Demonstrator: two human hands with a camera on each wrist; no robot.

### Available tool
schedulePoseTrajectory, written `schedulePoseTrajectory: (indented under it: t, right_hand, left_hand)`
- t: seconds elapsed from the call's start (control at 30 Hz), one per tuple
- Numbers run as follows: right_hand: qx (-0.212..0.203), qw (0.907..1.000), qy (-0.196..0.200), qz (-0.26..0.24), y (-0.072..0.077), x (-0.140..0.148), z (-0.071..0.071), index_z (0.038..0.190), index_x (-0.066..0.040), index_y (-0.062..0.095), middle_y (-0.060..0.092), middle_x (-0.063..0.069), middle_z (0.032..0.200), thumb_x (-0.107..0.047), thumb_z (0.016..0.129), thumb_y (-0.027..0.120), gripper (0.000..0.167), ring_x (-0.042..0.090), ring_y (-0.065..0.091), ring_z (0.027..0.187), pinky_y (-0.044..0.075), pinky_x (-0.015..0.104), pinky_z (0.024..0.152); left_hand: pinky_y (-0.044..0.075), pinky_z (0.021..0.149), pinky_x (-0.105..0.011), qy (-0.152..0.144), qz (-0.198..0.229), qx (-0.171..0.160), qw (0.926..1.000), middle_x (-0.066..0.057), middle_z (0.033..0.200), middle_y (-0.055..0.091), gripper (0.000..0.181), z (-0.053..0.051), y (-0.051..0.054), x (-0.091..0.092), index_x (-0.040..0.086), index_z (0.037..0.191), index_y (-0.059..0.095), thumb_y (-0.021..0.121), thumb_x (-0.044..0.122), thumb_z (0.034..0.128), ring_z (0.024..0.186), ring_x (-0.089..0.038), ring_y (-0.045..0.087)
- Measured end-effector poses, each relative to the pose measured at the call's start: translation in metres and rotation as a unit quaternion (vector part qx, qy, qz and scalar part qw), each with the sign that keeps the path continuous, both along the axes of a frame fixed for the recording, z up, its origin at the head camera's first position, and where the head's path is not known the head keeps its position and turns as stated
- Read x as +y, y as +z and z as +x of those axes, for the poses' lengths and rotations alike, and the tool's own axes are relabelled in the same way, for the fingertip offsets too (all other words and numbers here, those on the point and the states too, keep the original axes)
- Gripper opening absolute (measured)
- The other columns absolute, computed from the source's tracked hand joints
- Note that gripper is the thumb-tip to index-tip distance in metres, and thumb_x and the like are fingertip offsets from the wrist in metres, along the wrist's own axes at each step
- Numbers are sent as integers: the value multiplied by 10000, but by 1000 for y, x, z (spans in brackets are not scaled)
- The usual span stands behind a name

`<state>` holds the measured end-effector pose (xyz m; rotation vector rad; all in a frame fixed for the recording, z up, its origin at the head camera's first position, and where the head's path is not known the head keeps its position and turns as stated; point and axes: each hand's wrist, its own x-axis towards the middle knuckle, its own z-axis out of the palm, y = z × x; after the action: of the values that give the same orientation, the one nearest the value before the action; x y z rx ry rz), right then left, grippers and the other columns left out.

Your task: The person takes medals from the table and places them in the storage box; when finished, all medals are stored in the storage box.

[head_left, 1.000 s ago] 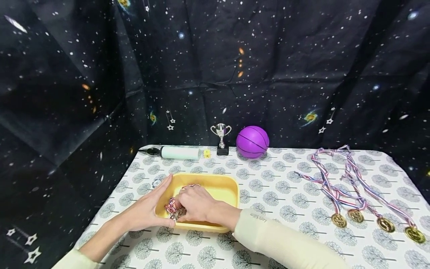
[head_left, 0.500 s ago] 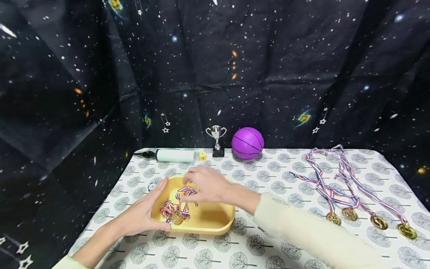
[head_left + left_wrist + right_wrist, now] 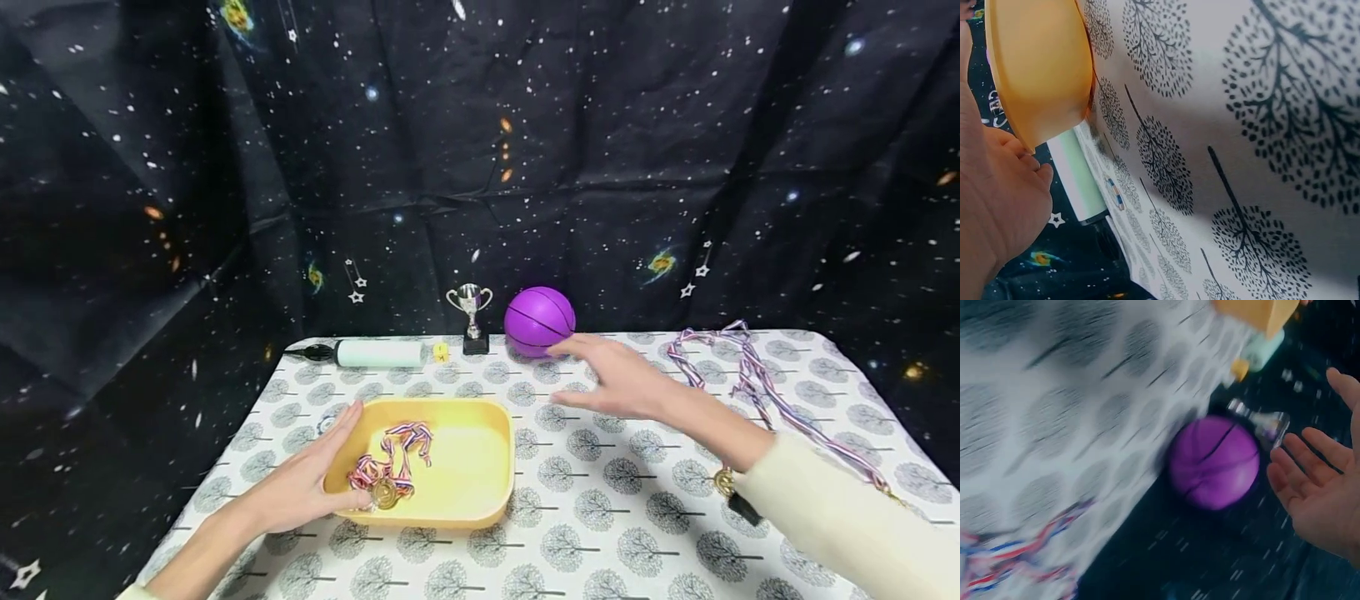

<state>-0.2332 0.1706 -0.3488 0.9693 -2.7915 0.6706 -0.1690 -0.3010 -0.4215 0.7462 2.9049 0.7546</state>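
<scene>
My left hand (image 3: 300, 492) holds the left end of a yellow plastic tub (image 3: 472, 471), thumb at its front rim and fingers toward the back. In the left wrist view its fingers curl at the rim of the tub (image 3: 1041, 69). Inside the tub, at the left, lie a gold-coloured medal (image 3: 385, 493) and tangled red, white and blue ribbons (image 3: 410, 433). Out in the air right of the tub is my right hand (image 3: 615, 379), fingers spread and nothing in them. A purple ball (image 3: 536, 317) lies just behind its fingertips; the right wrist view is blurred.
At the back stand a small silver trophy (image 3: 470, 308), a yellow cube (image 3: 440, 352) and a pale green hand pump (image 3: 378, 353). Medal ribbons (image 3: 772, 392) lie on the right of the tree-print cloth. My right sleeve (image 3: 825, 508) hides most of their medals.
My right hand has let go of the ribbons and medal in the tub, lifted out and swung right. The left hand stays on the tub; the head view has shifted slightly.
</scene>
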Motion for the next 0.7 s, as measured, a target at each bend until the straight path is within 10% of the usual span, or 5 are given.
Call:
schedulePoseTrajectory:
  t: [0.33, 0.7]
  right_hand:
    - [-750, 9956, -468, -304, -33, 107, 38, 1588, -42, 467, 487, 209, 1599, -504, 878, 854, 931, 476, 458, 1451, 341, 717, 1166]
    - [-858, 9932, -772, -169, -71, 170, 75, 1475, -37, 598, 610, 224, 1465, -465, 833, 895, 827, 494, 550, 1348, 445, 715, 1067]
  left_hand:
    - [228, 1222, -691, -125, 30, 25, 9999, -83, 1781, 34, 1374, -7, -2, 5, 128, 1722, 62, 902, 622, 753, 1616, -381, 134]
    - [250, 1202, -711, -194, -28, 122, 9997, -101, 1779, 62, 1374, -7, 0, 7, 109, 1719, 93, 901, 640, 743, 1605, -410, 160]
